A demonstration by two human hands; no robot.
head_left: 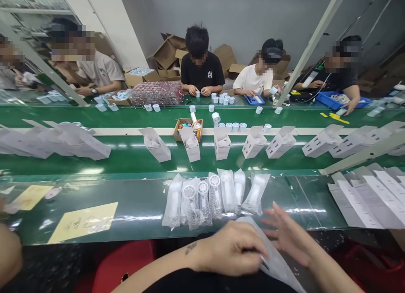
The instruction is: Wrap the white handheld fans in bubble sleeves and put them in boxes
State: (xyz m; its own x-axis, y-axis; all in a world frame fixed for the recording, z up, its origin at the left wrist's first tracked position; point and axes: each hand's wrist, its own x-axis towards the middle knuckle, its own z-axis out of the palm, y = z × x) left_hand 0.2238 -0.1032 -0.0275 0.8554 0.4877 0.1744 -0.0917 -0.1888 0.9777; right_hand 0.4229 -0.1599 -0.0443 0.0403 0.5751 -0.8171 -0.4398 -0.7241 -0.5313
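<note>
My left hand (232, 248) reaches across the front of my body, its fingers closed on a translucent plastic bag (278, 261) that hangs down to the lower right. What the bag contains, if anything, I cannot make out. Beside it my right hand (287, 234) is raised, slightly blurred, with fingers apart and nothing in them. Just beyond both hands, several bagged items stand or lean in a group on the green bench. Some, such as this bead-filled tube with a round spoked end (215, 196), look like handheld shower heads; a wrapped one (257, 194) leans at the right.
Open white boxes (222, 145) stand in a row on the green conveyor (126, 164). More white boxes (357, 200) lean at the right. A yellow paper (84, 221) lies at the left. Co-workers sit across the line with small pale-blue cups (225, 101). A small carton (198, 137) holds parts.
</note>
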